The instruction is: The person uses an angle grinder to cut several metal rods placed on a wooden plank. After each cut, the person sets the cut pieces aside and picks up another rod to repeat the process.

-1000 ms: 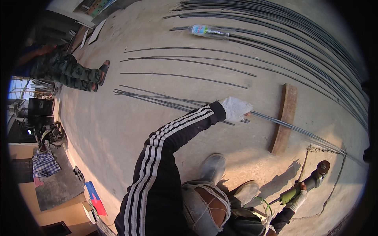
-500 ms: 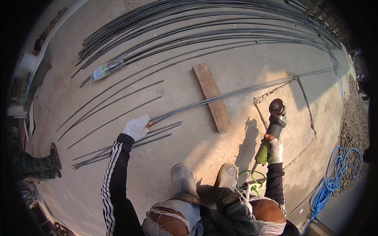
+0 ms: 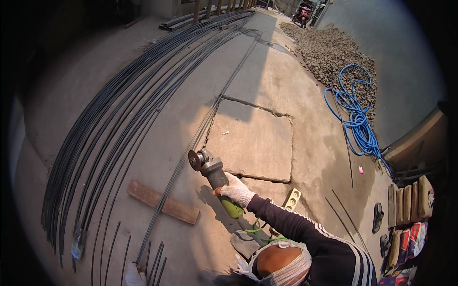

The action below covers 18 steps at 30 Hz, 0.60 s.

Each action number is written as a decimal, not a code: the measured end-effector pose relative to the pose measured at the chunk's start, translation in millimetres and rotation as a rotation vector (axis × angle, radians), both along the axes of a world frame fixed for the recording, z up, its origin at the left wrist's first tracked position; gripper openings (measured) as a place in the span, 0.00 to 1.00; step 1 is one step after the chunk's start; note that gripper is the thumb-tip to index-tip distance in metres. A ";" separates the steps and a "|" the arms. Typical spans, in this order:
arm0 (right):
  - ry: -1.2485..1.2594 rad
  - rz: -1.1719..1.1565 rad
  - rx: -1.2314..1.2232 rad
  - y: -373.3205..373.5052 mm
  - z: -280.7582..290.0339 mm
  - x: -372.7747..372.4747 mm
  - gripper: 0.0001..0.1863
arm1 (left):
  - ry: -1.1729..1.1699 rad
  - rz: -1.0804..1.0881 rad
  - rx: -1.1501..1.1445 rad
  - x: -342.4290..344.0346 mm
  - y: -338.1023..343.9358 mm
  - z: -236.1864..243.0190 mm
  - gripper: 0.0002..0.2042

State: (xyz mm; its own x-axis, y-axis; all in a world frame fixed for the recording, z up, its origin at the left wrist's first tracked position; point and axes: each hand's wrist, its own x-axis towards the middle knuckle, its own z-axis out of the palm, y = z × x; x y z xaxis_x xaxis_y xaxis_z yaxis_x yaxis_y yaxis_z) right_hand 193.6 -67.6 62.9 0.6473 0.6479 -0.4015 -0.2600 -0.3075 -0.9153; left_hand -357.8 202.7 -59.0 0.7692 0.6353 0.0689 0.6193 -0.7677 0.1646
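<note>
The right grip [image 3: 237, 189], gloved, is wrapped firmly round the grinder [image 3: 215, 176]; the left grip [image 3: 135, 276], down at the near edge of what I can see, looks closed on the near ends of a few thin rods [image 3: 172, 181]. The view cuts that hand off, so its fingers I can't make out well.

Handling these together well, I'd judge, means keeping the rods side by side and pressed down on the plank [image 3: 186, 209] so they can't roll, with the left grip well away from the disc [image 3: 195, 160]. The disc wants to sit square to the rods, not twisted — one hand alone leaves the grinder freer to kick. The green cord [image 3: 260, 230] loops by the boot, so it's worth keeping slack and clear.

As for looks: the grinder is dark toward the head and lime green at the back, tilted with its brownish disc far and left, just beside the rods. I can't tell whether they touch, nor whether it spins. The rods are grey, slim and slightly bowed, running from the near left across the plank and far over the floor, right of a big dark bundle [image 3: 98, 102].
</note>
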 end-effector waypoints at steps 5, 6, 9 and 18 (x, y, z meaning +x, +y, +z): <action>-0.010 0.040 -0.007 2.7 -1.3 -1.5 0.30 | 0.155 0.141 -0.120 5.7 -0.1 17.1 0.10; -0.013 0.036 0.044 1.0 -0.8 -1.6 0.30 | 0.111 0.113 -0.095 10.9 3.1 20.4 0.10; 0.002 0.004 0.051 -2.4 -1.4 -0.6 0.29 | 0.013 0.062 -0.082 19.1 6.4 27.7 0.10; 0.105 -0.087 0.012 0.6 -4.6 -4.0 0.22 | 0.086 0.073 -0.138 -12.7 5.3 27.9 0.15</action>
